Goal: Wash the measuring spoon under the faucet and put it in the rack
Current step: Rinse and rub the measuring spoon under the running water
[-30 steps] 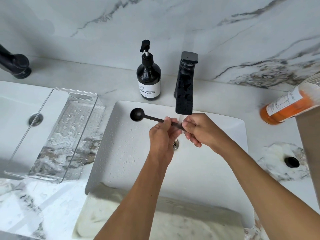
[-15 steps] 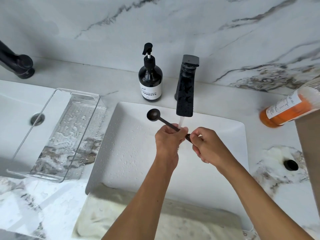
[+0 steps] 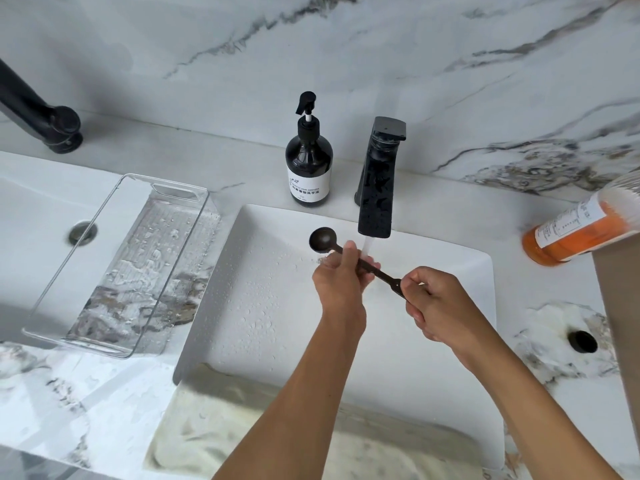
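A black measuring spoon (image 3: 320, 240) is held over the white sink (image 3: 263, 306), its round bowl pointing left of the black faucet (image 3: 377, 199). My left hand (image 3: 341, 282) wraps the middle of the handle right under the running water. At the handle's far end, my right hand (image 3: 434, 303) pinches it between fingertips. The clear plastic rack (image 3: 121, 268) lies to the left of the sink, wet and with nothing in it.
A dark soap pump bottle (image 3: 309, 161) stands behind the sink, left of the faucet. An orange bottle (image 3: 581, 230) lies at the right edge. A second black faucet (image 3: 38, 116) and a drain (image 3: 82, 232) are at far left, a black cap (image 3: 583, 341) at right.
The spoon has shifted right, so its bowl is now close to the stream. My right hand has slid down to the handle's end and away from my left hand.
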Tool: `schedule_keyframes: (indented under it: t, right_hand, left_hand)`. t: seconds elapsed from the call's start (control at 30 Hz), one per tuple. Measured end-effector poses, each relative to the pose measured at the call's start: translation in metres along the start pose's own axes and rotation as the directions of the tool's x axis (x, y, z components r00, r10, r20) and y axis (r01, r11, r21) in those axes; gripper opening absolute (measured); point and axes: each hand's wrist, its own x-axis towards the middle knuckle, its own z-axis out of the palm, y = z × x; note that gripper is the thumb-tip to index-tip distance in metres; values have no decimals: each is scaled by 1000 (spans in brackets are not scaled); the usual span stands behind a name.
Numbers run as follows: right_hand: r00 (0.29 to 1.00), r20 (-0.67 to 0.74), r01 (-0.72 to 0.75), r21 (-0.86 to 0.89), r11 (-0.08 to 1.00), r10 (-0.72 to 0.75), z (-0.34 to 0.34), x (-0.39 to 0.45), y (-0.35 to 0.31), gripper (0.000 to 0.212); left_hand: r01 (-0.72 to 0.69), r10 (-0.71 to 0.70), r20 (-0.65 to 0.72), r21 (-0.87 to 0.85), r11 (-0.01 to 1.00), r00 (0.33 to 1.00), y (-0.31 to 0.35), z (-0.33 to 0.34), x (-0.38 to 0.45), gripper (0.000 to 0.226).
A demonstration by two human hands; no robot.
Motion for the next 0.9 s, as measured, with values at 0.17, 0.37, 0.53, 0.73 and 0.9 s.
schedule_keyframes:
  t: [0.17,0.37,0.53,0.73,0.9]
  right_hand:
    - [1000,8,-22,89,996,21,0,-15,13,31]
    - [999,-3,-49,117,992,50,6,-32,30,34]
    - [995,59,-76,-66,995,80,9,-24,26,30]
    - [1000,-7,5,-126,992,-6,29,1,6,28]
    - [996,-86,-43,-151,988,30,41,-3,16,30]
  left_hand:
    - [8,-11,-54,-52,999,998,-3,-3,-1,21]
    - [63,-73,-100,-96,993,992,-13,0,-11,28]
    - [29,-30,23,47,998,999,-14,-1,-13,22]
    - [106,-110,84,43,993,990,-11,-7,-16,19]
    - [51,-37,-93,153,987,995,0,-6,3,11]
